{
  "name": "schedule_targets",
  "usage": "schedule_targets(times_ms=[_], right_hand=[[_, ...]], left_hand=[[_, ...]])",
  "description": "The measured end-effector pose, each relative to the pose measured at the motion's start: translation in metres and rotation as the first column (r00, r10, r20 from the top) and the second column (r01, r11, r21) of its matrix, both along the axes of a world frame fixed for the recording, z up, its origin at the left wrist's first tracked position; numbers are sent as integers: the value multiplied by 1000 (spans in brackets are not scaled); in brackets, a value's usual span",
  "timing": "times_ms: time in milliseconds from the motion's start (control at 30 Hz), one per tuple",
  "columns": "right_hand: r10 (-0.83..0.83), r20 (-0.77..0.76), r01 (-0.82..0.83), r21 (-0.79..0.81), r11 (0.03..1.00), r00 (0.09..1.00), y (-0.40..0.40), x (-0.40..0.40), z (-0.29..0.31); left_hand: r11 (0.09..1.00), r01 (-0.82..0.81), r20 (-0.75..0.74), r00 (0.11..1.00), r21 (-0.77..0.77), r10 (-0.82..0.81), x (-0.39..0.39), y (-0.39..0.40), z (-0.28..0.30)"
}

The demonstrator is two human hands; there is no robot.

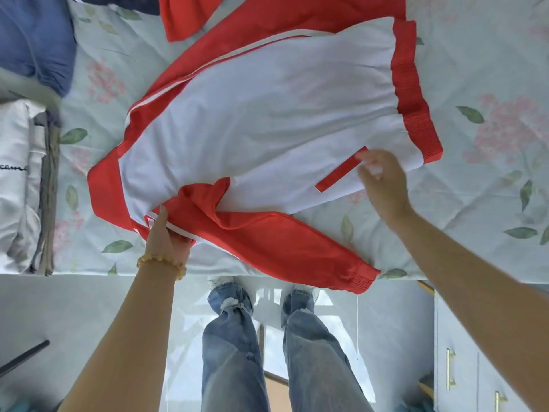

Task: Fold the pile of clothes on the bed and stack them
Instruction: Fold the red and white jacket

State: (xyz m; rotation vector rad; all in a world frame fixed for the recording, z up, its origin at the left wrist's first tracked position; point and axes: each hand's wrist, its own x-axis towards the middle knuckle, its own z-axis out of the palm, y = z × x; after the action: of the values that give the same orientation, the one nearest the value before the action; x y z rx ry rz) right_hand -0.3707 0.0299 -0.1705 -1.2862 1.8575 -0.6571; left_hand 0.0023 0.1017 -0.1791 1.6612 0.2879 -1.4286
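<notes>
A: Where is the jacket?

B: It lies spread across the middle of the bed, on the floral sheet. The body is white, with red shoulders, a red ribbed hem on the right and a red pocket strip near the right corner. One red sleeve runs along the near edge of the bed, and its cuff reaches just over that edge.

A: What is the left hand doing?

B: It grips the jacket at the near left, where the red sleeve meets the body. The fingers are curled round a fold of red cloth with a white stripe. A beaded bracelet sits on that wrist.

A: And the right hand?

B: It is over the white panel just beside the pocket strip. It is blurred, so I cannot tell whether the fingers pinch the cloth or only touch it.

A: Anything else on the bed?

B: At the left edge stands a stack of folded clothes, white and grey. At the far left lies a blue garment, and another red piece lies beyond the jacket at the far edge.
</notes>
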Motion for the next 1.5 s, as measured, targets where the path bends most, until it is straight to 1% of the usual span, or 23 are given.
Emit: schedule_targets(times_ms=[33,67,133,167,233,300,367,400,433,500,533,600,733,800,900,933,1000,1033,1067,1133,1200,1267,1500], right_hand=[[113,-39,-114,-7,994,993,22,8,0],[228,-89,-225,43,974,970,42,16,0],[438,-231,-380,256,889,869,75,25,-4],[514,-300,-407,352,843,804,87,26,-7],[595,-361,-393,495,775,718,102,27,-11],[641,-364,-310,648,696,676,107,29,-12],[690,-329,-279,739,613,644,110,34,-8],[683,-308,-280,744,607,662,111,35,-5],[640,-274,-266,741,616,717,110,35,1],[462,-165,-195,748,635,872,105,31,18],[367,-122,-163,738,655,922,99,28,28],[277,-116,-125,684,719,954,81,19,51],[347,-223,-161,583,796,911,18,4,94],[431,-277,-223,554,802,859,-17,-1,110],[533,-327,-314,532,786,780,-67,1,121],[575,-358,-340,539,771,736,-83,3,120],[666,-436,-361,595,718,605,-113,6,113],[697,-465,-355,625,695,546,-126,6,107],[722,-478,-351,650,674,501,-136,5,101],[754,-476,-359,677,643,453,-146,0,90],[775,-466,-385,682,622,427,-150,-7,77],[796,-443,-417,685,597,412,-151,-15,64],[852,-339,-538,667,516,398,-154,-49,29]], left_hand=[[1000,15,28,999,20,-16,1,2,2],[999,25,46,999,35,-27,2,4,3],[999,24,52,998,41,-26,3,9,7],[999,21,32,999,38,-22,2,12,9],[999,31,-52,998,42,-28,-2,16,14],[996,69,-146,987,58,-60,-11,14,18],[993,75,-199,979,95,-54,-18,14,22],[993,53,-225,974,106,-28,-19,12,24],[995,15,-264,964,100,12,-19,10,27],[996,-80,-372,923,50,93,-15,1,34],[993,-120,-424,898,23,118,-13,-5,38],[984,-177,-495,856,-8,150,-9,-19,44],[960,-266,-605,780,-84,162,-12,-47,49],[934,-324,-648,746,-148,156,-15,-51,51],[880,-415,-660,731,-231,171,-22,-51,50],[870,-446,-670,715,-212,202,-26,-51,46],[868,-481,-692,669,-125,271,-37,-49,38],[880,-467,-687,666,-82,290,-45,-47,33],[903,-427,-662,690,-46,292,-53,-43,29],[950,-312,-580,771,19,265,-71,-34,20],[962,-257,-510,817,92,268,-85,-24,10],[951,-277,-445,841,136,309,-94,-15,1],[932,-326,-183,918,158,353,-108,-2,-14]])
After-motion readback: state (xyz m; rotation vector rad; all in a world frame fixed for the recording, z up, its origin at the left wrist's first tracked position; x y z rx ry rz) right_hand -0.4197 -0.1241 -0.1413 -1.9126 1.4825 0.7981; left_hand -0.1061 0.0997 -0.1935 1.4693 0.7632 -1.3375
